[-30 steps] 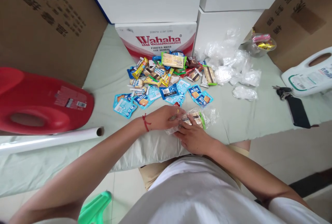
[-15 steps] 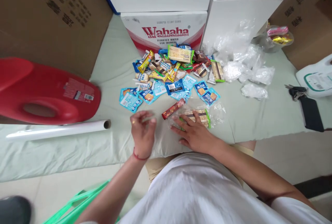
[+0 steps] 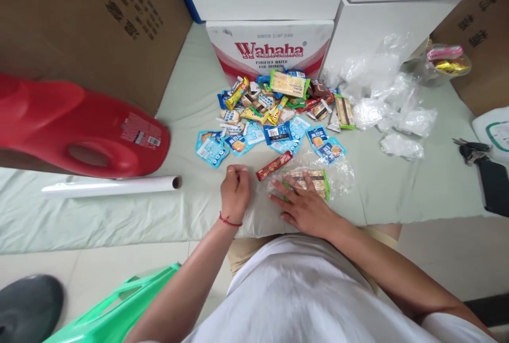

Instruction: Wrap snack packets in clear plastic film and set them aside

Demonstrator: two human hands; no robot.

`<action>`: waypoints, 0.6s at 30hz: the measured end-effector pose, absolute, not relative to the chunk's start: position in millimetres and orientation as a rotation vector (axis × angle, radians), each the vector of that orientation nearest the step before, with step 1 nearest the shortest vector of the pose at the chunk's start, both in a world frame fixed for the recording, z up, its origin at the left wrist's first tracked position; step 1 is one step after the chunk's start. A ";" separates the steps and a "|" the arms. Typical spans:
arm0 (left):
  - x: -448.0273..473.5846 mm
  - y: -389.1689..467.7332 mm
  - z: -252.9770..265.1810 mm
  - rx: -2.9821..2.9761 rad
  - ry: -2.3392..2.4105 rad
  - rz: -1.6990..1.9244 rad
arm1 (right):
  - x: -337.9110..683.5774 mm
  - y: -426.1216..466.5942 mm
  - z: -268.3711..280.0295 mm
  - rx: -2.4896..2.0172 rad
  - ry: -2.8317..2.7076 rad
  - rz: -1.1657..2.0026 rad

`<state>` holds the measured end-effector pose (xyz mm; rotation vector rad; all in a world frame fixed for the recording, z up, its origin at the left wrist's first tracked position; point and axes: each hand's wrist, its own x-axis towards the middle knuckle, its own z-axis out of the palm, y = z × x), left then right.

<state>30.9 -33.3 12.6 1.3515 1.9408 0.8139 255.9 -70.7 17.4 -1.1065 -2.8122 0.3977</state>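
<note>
My right hand [image 3: 304, 206] lies flat with spread fingers over a green-ended biscuit packet [image 3: 318, 181] and the clear plastic bag [image 3: 342, 176] around it. Closed, with the fingers curled together, my left hand [image 3: 235, 189] rests on the cloth left of them; what it holds, if anything, is hidden. Between the hands and slightly farther away, a red-wrapped snack bar [image 3: 274, 165] lies at a slant near the bag's left edge. Light-blue snack sachets [image 3: 212, 151] are spread beyond my left hand, in front of a heap of mixed wrapped snacks [image 3: 260, 102].
A Wahaha carton [image 3: 270, 49] stands behind the heap. Crumpled clear bags [image 3: 382, 104] lie to the right, with keys [image 3: 471, 151] and a black case [image 3: 493, 186] beyond. On the left are a red jug [image 3: 91, 136] and a white roll [image 3: 111, 186]. A green bag [image 3: 115, 306] hangs below the table.
The fingers of my left hand have closed together, and the hand has shifted slightly nearer to the red bar. My right hand stays on the packet. The camera view has turned a little left.
</note>
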 end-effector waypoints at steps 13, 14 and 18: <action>54.5 -51.2 17.8 0.967 1.687 0.819 | 265.9 -67.1 14.0 -0.988 -2.833 0.471; 54.7 -59.8 18.7 0.892 1.701 0.886 | 267.5 -66.9 14.0 -0.971 -2.831 0.482; 56.4 -98.3 21.3 0.641 1.726 1.014 | 273.0 -65.0 16.0 -0.880 -2.843 0.527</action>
